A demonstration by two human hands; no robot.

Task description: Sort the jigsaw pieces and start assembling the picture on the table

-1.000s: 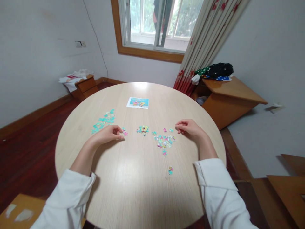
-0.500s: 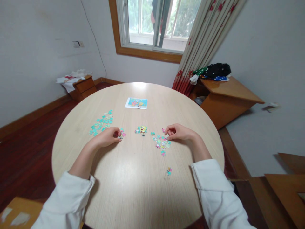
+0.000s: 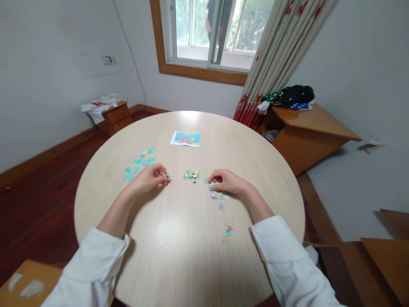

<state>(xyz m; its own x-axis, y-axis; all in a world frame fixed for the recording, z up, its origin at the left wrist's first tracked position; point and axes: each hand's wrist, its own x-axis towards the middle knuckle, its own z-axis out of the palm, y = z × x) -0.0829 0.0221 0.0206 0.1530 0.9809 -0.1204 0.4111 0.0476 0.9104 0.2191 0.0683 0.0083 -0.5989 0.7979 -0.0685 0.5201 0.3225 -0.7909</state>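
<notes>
My left hand (image 3: 151, 175) pinches a small joined bit of puzzle pieces (image 3: 167, 177) with pink and green on it, just left of the table's middle. In the centre lies a partly joined puzzle section (image 3: 193, 174) showing a yellow cartoon character. To its right, my right hand (image 3: 226, 181) hovers low over a cluster of loose puzzle pieces (image 3: 220, 196), its thumb and forefinger curled but apart at the cluster's left end. The hand covers part of that cluster. Nearer to me sits a small separate puzzle bit (image 3: 229, 230).
The round wooden table (image 3: 166, 256) also bears a spread of turquoise puzzle pieces (image 3: 138, 164) at the left and a picture sheet (image 3: 185, 139) at the back. Beyond it stand a small cabinet (image 3: 116, 115) and a wooden desk (image 3: 316, 128) with cloths on top.
My right hand has shifted left across the loose pieces. My left hand has raised its puzzle bit slightly and tilted it. The camera view has shifted a little.
</notes>
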